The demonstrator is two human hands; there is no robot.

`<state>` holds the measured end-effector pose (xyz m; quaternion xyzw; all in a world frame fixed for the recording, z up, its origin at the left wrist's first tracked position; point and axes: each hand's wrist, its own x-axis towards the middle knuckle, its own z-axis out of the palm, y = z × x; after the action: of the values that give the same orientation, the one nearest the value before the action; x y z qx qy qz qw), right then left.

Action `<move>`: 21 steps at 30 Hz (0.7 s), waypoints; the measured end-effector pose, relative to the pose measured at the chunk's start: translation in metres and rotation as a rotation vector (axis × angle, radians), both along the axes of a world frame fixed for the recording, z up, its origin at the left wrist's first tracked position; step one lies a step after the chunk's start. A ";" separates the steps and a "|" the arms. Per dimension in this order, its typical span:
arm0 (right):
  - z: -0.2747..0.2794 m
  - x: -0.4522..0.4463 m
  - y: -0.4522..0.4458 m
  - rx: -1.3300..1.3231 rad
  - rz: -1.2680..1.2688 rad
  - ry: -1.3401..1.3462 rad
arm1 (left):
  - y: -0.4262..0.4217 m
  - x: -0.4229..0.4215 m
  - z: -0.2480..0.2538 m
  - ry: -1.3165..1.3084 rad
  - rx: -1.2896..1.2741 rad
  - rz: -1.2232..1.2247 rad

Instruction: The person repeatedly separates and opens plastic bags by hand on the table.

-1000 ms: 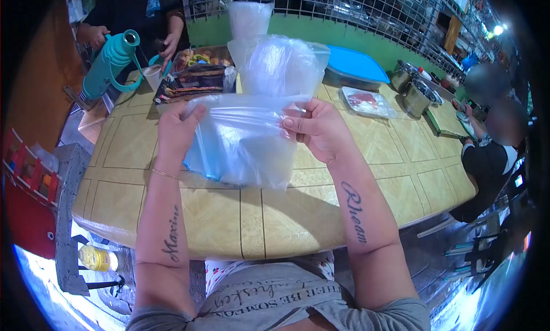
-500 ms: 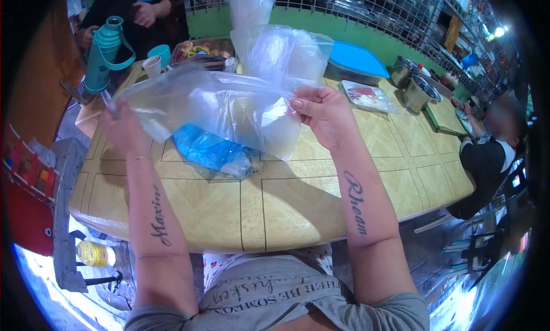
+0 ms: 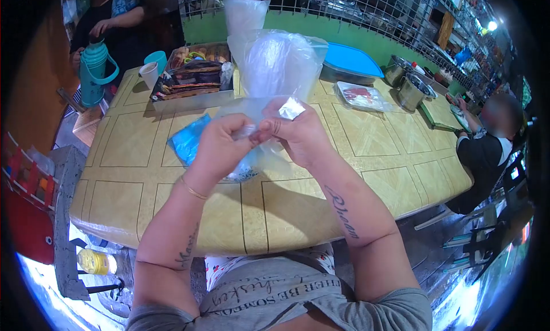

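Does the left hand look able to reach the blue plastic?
Probably yes: the blue plastic lies beside the left hand, its outer end uncovered, though that hand holds a clear bag.

Prob. kitchen area: metal pots (image 3: pixel 412 96), tray (image 3: pixel 192 104) w/ food (image 3: pixel 195 73) on tbl (image 3: pixel 372 137).

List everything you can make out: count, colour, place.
clear bag: 1, colourless, between hands
blue packet: 1, blue, table middle
table: 1, tan, centre
bag stack: 1, whitish, table's far side
plastic bundle: 1, whitish, behind stack
food box: 1, greyish, table's far left
white cup: 1, white, left of box
teal cup: 1, teal, beside it
thermos: 1, teal, left of table
lidded tub: 1, blue lid, right of stack
wrapped tray: 1, white, before tub
pots: 2, silver, table's right
board: 1, green-edged, right of pots
yellow container: 1, yellow, lower left
people: 2, dark clothes, left and right
left hand: 1, bare, pinching bag
right hand: 1, bare, pinching bag
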<state>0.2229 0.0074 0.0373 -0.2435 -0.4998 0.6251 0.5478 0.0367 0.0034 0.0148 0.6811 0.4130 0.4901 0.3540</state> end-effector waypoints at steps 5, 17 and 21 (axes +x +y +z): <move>0.006 0.012 0.009 -0.036 0.111 0.302 | 0.006 -0.036 0.021 0.243 0.043 0.469; 0.000 -0.006 -0.001 -0.022 0.032 -0.082 | -0.015 0.003 0.016 -0.119 -0.063 -0.113; -0.005 0.001 0.007 -0.017 0.100 0.054 | -0.004 -0.019 0.019 0.063 -0.036 0.098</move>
<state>0.2239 0.0147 0.0325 -0.2060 -0.4910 0.6622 0.5273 0.0179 -0.0005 0.0337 0.6687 0.4656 0.4776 0.3286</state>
